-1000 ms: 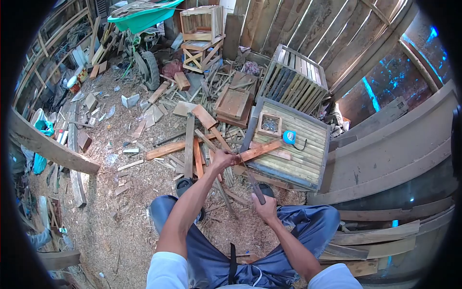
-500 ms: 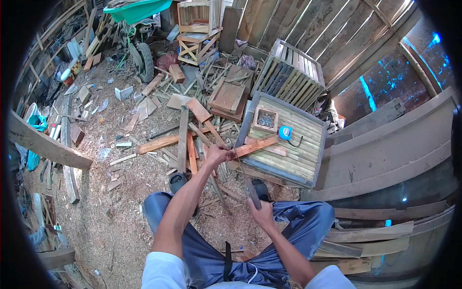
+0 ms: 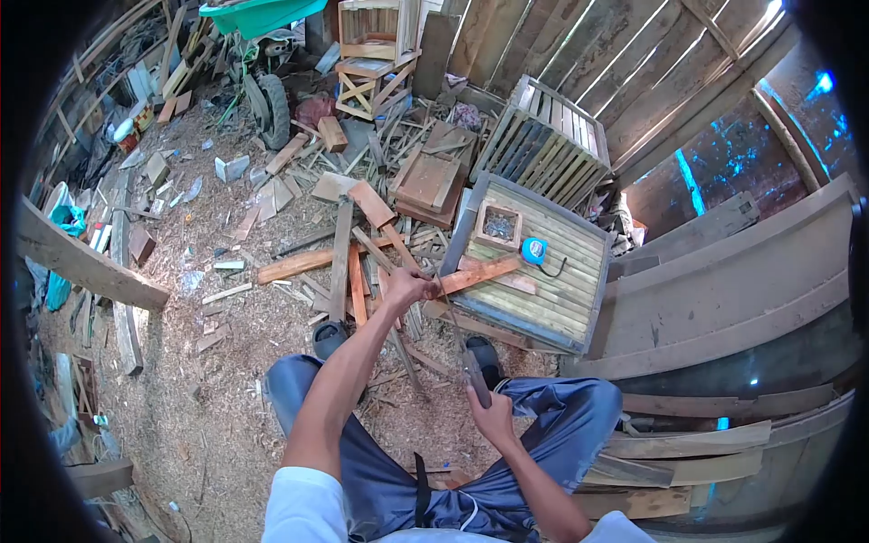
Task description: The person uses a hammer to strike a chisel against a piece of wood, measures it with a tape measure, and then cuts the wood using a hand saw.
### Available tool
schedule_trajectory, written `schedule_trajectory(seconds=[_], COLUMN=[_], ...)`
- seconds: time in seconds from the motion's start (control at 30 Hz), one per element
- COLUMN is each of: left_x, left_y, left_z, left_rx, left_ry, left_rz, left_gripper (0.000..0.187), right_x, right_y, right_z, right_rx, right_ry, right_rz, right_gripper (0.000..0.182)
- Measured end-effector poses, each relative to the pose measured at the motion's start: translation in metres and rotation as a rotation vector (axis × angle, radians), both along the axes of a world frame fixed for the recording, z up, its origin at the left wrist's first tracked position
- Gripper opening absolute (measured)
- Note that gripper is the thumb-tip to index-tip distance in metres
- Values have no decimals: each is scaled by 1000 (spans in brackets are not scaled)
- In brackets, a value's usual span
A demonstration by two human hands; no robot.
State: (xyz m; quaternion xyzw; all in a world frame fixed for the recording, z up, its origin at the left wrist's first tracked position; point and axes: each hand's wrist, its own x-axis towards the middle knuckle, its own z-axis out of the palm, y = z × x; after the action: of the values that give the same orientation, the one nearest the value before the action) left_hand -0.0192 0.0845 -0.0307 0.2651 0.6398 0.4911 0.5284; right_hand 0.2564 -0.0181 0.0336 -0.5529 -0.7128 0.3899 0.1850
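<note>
My left hand [image 3: 409,287] is closed around the near end of a reddish wooden strip [image 3: 484,273], which reaches over the slatted panel [image 3: 561,312]. In my right hand [image 3: 493,420] is the handle of a handsaw [image 3: 476,377]. Its thin blade runs up and away from me, between my knees, to the strip just right of my left fingers. Where the teeth meet the wood is too small to make out. A blue tape measure [image 3: 534,251] and a small wooden box [image 3: 499,225] with small metal bits inside sit on the panel beyond the strip.
A slatted crate [image 3: 552,140] stands behind the panel. Offcuts, boards [image 3: 340,258] and sawdust cover the ground around my feet. To the left a thick beam [image 3: 95,258] juts in. Wooden frames [image 3: 376,81] and a wheel [image 3: 270,109] are at the back.
My right hand and the saw have drawn back slightly toward my body. My left hand keeps its hold on the strip, and the view has shifted a little.
</note>
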Motion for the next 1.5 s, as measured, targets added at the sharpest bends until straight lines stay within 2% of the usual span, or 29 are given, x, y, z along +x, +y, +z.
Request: schedule_trajectory(seconds=[0.07,0.1,0.23,0.33,0.47,0.5,0.6,0.7,0.8,0.9,1.0,1.1,1.2,1.3,1.4,1.5], left_x=[-3,-1,-3,-1,-1,-1,3,5,0,1,3,0,0,-1,2,0], left_y=[1,1,2,-1,5,0,-2,-7,-1,-2,0,0,4,4,1,2], left_z=[-10,1,-3,12,-11,12,20,29,7,1,-2,1,-7,-14,8,-4], left_rx=[23,-12,-21,-6,35,-14,-58,-10,13,12,18,26,47,42,-1,-19], left_ry=[-137,40,68,76,146,147,182,97,91,78,83,92,26,24,54,138], left_rz=[0,-35,-22,-59,-19,-58,-57,-22,-41,-29,-26,-21,-27,-16,-23,-6], left_gripper=[21,19,21,21,23,24,25,25,22,19,18,18,17,17,17,20], right_x=[-9,-21,-50,-22,-17,-25,-51,-42,-8,-12,-50,-61,-29,-21,-42,-49], right_y=[3,15,36,13,-3,5,44,40,2,-2,34,38,-3,-17,17,27], right_z=[-3,-10,-9,-6,5,3,-1,6,11,-6,-17,-6,-8,-3,-27,-31], right_rx=[-23,-6,7,6,-26,-9,-2,24,30,25,29,-13,87,26,97,129], right_ry=[-2,16,5,0,-19,-26,26,42,-9,-23,37,-13,83,-24,25,-4], right_rz=[-30,-12,7,-12,-24,-25,7,40,25,-31,-6,6,-22,-54,30,28], right_gripper=[41,41,42,43,44,44,44,43,43,42,41,41,40,38,39,39])
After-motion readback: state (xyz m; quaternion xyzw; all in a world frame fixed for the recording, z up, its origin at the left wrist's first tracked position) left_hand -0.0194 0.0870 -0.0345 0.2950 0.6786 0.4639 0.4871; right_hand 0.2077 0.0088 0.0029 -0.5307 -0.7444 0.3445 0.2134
